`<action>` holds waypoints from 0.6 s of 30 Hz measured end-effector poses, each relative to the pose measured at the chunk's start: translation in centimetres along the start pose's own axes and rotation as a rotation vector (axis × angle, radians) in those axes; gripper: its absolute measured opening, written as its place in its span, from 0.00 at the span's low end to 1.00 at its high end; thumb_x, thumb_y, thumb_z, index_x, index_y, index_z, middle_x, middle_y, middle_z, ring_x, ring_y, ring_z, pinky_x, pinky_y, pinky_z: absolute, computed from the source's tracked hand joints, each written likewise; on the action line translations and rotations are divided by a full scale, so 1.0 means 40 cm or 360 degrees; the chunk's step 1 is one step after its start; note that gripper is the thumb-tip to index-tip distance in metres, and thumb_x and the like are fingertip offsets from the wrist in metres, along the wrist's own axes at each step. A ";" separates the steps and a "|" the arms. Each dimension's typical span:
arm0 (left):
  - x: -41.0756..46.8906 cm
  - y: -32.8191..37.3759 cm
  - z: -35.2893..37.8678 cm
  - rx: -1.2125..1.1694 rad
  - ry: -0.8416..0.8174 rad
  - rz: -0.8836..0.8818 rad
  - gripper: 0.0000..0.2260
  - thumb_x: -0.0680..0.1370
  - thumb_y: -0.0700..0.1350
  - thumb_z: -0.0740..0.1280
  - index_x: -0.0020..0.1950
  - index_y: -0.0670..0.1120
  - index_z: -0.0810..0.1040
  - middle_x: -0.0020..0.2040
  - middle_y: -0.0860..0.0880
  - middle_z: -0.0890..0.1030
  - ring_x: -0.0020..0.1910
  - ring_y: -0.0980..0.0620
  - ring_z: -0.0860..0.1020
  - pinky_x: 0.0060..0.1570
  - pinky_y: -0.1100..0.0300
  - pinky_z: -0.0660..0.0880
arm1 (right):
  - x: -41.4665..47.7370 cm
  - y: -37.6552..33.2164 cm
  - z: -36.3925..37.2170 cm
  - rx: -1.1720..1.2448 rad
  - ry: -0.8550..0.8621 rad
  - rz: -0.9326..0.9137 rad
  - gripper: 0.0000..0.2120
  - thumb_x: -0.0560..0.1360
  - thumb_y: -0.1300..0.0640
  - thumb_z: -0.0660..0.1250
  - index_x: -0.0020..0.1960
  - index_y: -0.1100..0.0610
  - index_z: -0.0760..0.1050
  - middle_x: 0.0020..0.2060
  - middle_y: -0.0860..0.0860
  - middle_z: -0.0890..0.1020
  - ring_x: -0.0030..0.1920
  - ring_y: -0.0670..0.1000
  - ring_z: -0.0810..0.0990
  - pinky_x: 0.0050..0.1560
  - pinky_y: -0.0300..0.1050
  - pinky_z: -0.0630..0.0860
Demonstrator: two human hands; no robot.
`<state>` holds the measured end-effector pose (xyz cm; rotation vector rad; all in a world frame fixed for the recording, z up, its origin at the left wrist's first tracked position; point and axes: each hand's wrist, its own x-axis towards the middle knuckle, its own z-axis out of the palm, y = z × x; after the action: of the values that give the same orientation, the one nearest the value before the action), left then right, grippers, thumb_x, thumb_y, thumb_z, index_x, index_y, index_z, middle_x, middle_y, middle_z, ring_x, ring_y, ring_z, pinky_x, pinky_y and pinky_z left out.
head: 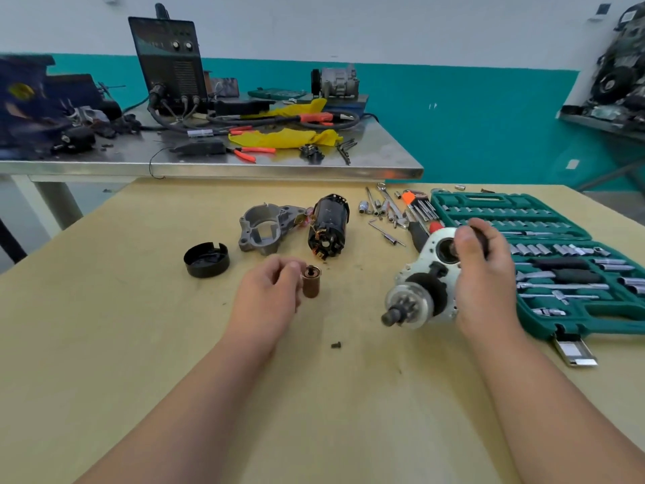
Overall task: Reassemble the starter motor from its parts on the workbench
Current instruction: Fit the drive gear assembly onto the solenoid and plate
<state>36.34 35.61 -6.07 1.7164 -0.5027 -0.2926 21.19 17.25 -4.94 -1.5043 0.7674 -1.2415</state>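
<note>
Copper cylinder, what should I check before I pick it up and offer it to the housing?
1. The cylinder stands upright on the bench: ok.
2. The left hand has a grip on it: cannot tell; its fingers sit beside the top.
3. The right hand grips the housing: ok.
4. The bore is clear: cannot tell; the thumb covers part.
5. The screw lies apart from the cylinder: ok.

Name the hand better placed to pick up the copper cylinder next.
Left. The left hand is right beside the copper cylinder, fingertips at its top, while the right hand grips the silver drive housing.
</note>
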 end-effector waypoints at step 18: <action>-0.060 0.028 -0.010 0.1249 -0.0835 0.0646 0.06 0.79 0.50 0.67 0.44 0.60 0.80 0.42 0.62 0.79 0.44 0.65 0.76 0.44 0.71 0.71 | -0.052 -0.020 0.028 -0.0282 -0.0359 -0.0394 0.25 0.66 0.40 0.69 0.60 0.36 0.63 0.59 0.45 0.68 0.54 0.40 0.75 0.42 0.30 0.77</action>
<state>34.25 36.97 -5.10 2.2221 -1.4805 -0.2650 21.62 19.71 -4.83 -1.8934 0.5648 -1.1790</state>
